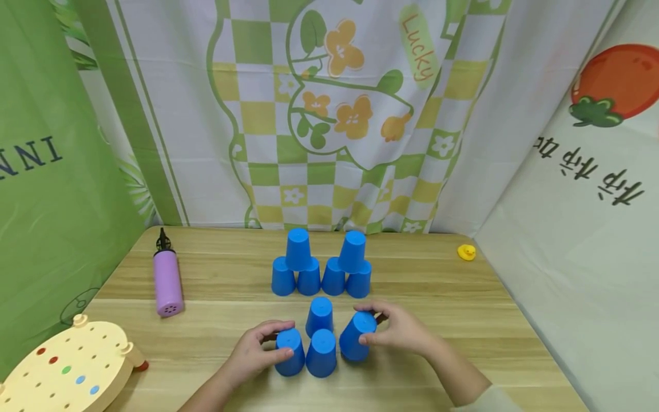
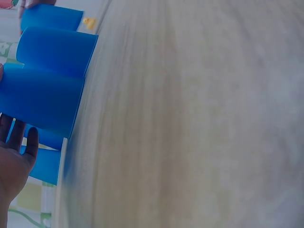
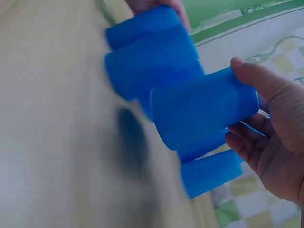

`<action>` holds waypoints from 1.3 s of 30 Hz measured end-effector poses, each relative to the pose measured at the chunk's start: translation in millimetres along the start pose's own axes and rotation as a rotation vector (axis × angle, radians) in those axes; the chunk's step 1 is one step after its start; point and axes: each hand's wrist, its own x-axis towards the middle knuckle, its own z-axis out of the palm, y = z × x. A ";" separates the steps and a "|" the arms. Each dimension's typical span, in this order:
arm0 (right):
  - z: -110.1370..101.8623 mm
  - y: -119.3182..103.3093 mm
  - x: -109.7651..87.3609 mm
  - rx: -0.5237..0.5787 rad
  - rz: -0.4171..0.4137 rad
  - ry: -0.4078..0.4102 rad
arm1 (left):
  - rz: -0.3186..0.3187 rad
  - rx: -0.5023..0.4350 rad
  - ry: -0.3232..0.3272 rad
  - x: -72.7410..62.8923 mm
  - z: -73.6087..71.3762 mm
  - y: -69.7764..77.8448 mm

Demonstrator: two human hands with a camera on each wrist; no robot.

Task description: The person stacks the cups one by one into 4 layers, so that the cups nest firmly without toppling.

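At the front left of the near group, my left hand point(image 1: 253, 347) holds an upside-down blue cup point(image 1: 290, 356) between thumb and fingers. My right hand point(image 1: 400, 330) grips another blue cup point(image 3: 204, 109) near its closed end. That cup is tilted and raised off the table, with a shadow below it in the right wrist view. Between the hands a front middle cup point(image 1: 321, 355) stands upside down, and a further cup point(image 1: 320, 316) is just behind it. Beyond these, two small pyramids of upside-down blue cups stand side by side, each with one cup point(image 1: 298, 250) on two others.
On the wooden table point(image 1: 437, 297), a purple hand pump point(image 1: 167, 283) lies at the left. A round cream pegboard point(image 1: 67, 366) with coloured dots sits at the near left. A yellow toy duck point(image 1: 466, 252) is at the far right. Patterned curtains point(image 1: 329, 189) hang behind the table.
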 end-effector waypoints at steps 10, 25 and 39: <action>-49.1 -34.4 29.7 -0.073 -0.059 0.134 | 0.003 -0.025 0.011 1.5 -3.0 -4.4; -79.3 -78.7 101.1 -0.070 -0.087 0.184 | 0.036 -0.026 -0.005 0.6 -2.6 -6.5; -65.6 -68.9 145.2 -0.173 0.074 0.137 | 0.051 -0.031 -0.020 0.4 -1.8 -6.8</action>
